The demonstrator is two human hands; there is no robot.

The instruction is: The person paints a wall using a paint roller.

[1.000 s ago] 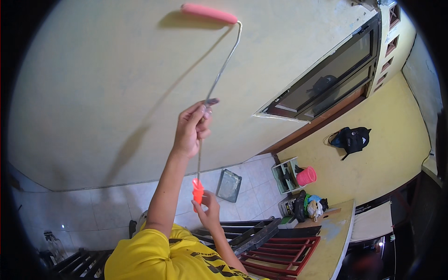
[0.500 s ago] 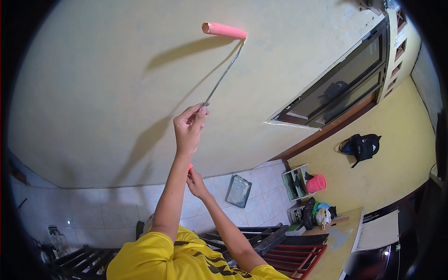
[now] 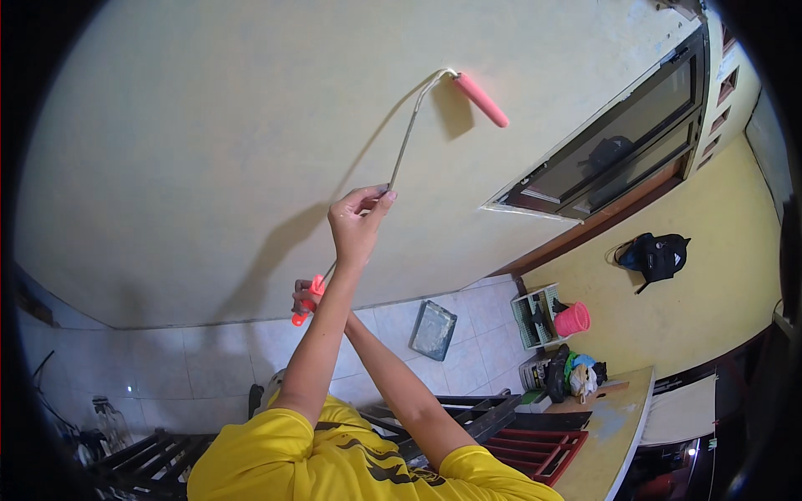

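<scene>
My left hand (image 3: pixel 357 224) is closed on the thin metal rod (image 3: pixel 403 142) of a paint roller, high in front of me. At the rod's bent upper end, the pink roller sleeve (image 3: pixel 481 100) lies against or close to the pale cream wall (image 3: pixel 167 150), casting a shadow on it. My right hand (image 3: pixel 304 297), lower and further left, grips the bright orange handle (image 3: pixel 317 284). Its arm crosses behind my left forearm, which hides part of that hand and handle.
A dark-framed window (image 3: pixel 614 134), a black bag (image 3: pixel 656 257) on the yellow wall, a paint tray (image 3: pixel 433 329) on the tiled floor, a rack (image 3: pixel 526 317) with a pink bucket (image 3: pixel 571 320), piled bags (image 3: pixel 582 380), dark railings (image 3: pixel 142 459) and a red grille (image 3: pixel 535 451) surround me.
The roller sleeve has swung right and down, now tilting the other way. My left hand has shifted slightly right; my right hand has moved left and up behind my left forearm.
</scene>
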